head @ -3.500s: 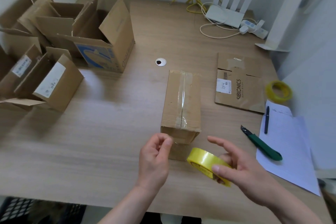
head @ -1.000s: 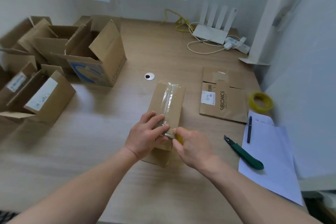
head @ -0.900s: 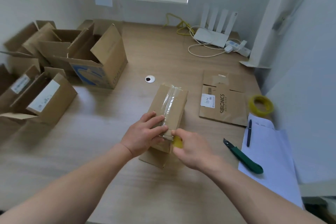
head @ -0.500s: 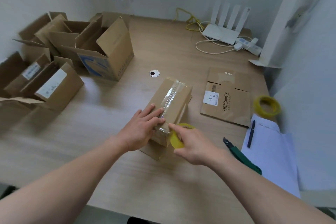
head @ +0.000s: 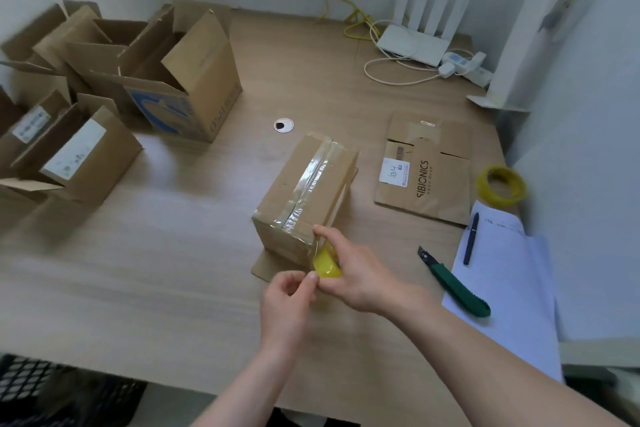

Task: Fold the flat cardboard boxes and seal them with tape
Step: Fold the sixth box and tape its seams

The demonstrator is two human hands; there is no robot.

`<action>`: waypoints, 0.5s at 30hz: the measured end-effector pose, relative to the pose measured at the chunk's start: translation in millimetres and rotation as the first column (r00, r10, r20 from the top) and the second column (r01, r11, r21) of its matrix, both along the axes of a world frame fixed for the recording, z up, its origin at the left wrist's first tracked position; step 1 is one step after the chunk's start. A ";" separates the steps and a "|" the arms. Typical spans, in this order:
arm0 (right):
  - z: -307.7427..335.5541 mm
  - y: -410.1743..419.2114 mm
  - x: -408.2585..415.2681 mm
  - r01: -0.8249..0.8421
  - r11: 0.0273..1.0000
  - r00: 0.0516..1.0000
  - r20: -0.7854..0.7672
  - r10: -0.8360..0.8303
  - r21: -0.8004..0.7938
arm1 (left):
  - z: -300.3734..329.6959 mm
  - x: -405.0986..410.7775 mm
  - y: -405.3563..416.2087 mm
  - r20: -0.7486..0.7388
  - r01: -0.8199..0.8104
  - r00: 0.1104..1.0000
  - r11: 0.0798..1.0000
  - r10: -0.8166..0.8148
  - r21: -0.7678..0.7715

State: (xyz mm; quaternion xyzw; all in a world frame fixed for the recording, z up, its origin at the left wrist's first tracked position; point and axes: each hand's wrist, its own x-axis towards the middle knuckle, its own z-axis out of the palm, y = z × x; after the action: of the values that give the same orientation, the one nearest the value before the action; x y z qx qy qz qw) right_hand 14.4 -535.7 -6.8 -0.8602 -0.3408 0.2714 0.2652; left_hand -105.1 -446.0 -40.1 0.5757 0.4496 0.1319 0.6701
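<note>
Right hand (head: pixel 360 274) curled round the yellow tape roll (head: pixel 327 263), roll held against the near end of the sealed cardboard box (head: pixel 304 198), index finger stretched up to the box's near top corner, probably to pin the strip where it turns down over the edge. Left hand (head: pixel 287 302) just beside the roll, thumb and fingertips pinched together at its lower edge; cannot tell whether a tape end is caught in that pinch or nothing at all. Likely a grip meant to tear or free the strip from the roll.

Box at the middle of the wooden surface (head: pixel 173 253), standing slanted, clear tape already run along its top seam and over the near end. A loose brown flap showing beneath the near end, flat on the surface.

To the right, a flat cardboard box (head: pixel 426 180) with printed lettering and a white label, not yet folded. Beyond it a second yellow tape roll (head: pixel 501 184). Near the right arm, a green utility knife (head: pixel 457 284), lying within reach for cutting, beside white paper (head: pixel 509 288) with a dark pen (head: pixel 471 239) on it.

Far left, several open cardboard boxes (head: pixel 156 73) grouped with flaps up. At the back, a white router (head: pixel 415 42) with cables.
</note>
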 end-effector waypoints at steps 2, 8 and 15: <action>3.0 -0.4 -4.0 -0.010 1.000 1.000 0.015 0.010 -0.018 | 1.0 1.2 -11.3 0.080 0.033 0.997 0.920 -0.002 -0.391; 15.9 2.7 -9.6 -0.118 0.968 0.971 0.178 0.159 -0.223 | 12.9 24.4 -6.0 0.183 0.012 0.975 0.786 0.128 -0.619; 38.1 -7.9 -1.7 -0.066 0.981 0.950 0.290 0.119 -0.185 | 15.9 30.6 -9.4 0.114 -0.013 0.988 0.797 0.102 -0.604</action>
State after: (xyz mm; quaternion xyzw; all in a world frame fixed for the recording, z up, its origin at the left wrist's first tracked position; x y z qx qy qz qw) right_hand 12.7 -543.6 31.3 -0.8941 -0.3923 0.1785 0.1218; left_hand -74.5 -455.4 -24.2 0.3088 0.4369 0.0433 0.8437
